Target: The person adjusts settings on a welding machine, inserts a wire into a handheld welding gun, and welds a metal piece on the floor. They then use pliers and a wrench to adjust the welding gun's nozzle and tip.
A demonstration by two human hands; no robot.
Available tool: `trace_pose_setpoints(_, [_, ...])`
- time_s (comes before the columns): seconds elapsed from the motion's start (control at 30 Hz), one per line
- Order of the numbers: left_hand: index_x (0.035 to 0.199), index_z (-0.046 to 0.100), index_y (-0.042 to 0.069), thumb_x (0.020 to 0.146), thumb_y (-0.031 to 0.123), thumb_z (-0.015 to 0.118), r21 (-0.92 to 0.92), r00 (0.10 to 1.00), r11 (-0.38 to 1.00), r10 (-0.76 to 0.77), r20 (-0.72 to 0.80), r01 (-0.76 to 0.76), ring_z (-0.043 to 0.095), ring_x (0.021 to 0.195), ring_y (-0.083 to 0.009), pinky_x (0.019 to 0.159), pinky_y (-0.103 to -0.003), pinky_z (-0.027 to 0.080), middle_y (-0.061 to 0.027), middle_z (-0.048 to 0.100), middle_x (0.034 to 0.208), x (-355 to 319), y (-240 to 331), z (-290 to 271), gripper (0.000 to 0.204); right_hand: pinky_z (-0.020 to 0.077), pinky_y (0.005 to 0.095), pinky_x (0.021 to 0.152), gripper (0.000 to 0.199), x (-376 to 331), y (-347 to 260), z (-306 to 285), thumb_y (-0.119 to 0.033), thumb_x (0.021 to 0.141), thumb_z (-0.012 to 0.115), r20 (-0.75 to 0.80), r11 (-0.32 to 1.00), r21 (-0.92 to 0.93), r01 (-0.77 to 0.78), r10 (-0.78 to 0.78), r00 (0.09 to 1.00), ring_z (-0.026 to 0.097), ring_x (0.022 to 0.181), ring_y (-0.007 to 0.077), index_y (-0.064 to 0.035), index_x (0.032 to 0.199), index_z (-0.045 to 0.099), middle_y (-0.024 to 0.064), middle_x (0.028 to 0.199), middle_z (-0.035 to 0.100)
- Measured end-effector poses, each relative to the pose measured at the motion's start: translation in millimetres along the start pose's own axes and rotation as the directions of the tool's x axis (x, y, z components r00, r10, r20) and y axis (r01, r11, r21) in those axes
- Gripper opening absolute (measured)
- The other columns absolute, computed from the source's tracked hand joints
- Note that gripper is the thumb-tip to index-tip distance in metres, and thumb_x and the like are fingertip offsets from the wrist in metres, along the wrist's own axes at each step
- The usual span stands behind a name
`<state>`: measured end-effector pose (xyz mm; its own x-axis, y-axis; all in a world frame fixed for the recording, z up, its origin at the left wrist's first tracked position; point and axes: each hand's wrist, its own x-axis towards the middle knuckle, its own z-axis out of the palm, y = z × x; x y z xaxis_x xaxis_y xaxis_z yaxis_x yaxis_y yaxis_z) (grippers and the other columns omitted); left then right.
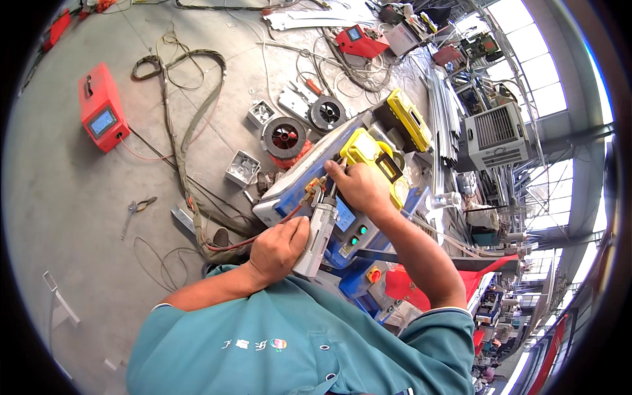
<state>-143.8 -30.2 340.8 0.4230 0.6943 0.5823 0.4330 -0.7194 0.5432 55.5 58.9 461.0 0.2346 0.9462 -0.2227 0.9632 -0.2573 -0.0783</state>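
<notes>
My left hand [280,247] grips the body of a grey handheld welding gun [317,234] with a brass fitting at its tip [313,189]. My right hand [355,187] pinches a small thin tool at that brass tip, just above the gun. Both hands work over a blue and white machine [309,174] with green buttons and a red knob. A yellow case [375,161] lies on the machine right behind my right hand.
A red box with a screen [102,108] stands on the concrete floor at left. Pliers [135,210], wire spools [284,137], small white boxes [242,168] and looping cables [184,131] lie around. Metal profiles [444,118] and a white unit [494,135] sit at right.
</notes>
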Motion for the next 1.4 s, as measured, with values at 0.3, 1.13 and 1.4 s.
trace_pose_setpoints(0.3, [0.121,0.06,-0.004,0.087,0.011,0.06,0.009,0.999,0.999,0.03,0.018,-0.031,0.069,0.077,-0.026,0.064,-0.034,0.057,-0.0162,0.068,0.11,-21,-1,6,0.037,0.0517,0.0475,0.067,0.078,-6,8,29,-0.069,0.095,0.055,0.098,0.974,0.218,-0.067,0.046,0.994,0.067,0.065,0.0382,0.0046,0.077,0.072,0.0205,0.061,0.062])
trace_pose_setpoints(1.13, [0.115,0.049,0.001,0.085,0.013,0.06,-0.031,0.996,0.999,0.029,0.08,-0.027,0.061,0.07,-0.0231,0.057,-0.034,0.053,-0.0141,0.062,0.103,-50,-8,2,0.034,0.05,0.0509,0.066,0.065,-26,-16,43,-0.055,0.102,0.051,0.16,0.999,0.023,-0.031,0.027,0.987,0.066,0.07,0.0447,0.0015,0.073,0.065,0.0241,0.065,0.062])
trace_pose_setpoints(1.4, [0.115,0.05,0.001,0.087,0.014,0.061,-0.025,0.997,0.999,0.043,0.056,-0.042,0.062,0.071,-0.0233,0.057,-0.034,0.053,-0.0153,0.064,0.104,-57,-14,-1,0.032,0.0461,0.0485,0.061,0.053,-26,-21,41,-0.044,0.103,0.054,0.194,0.975,0.211,0.062,-0.104,0.975,0.057,0.06,0.0402,0.0014,0.076,0.061,0.0218,0.062,0.056])
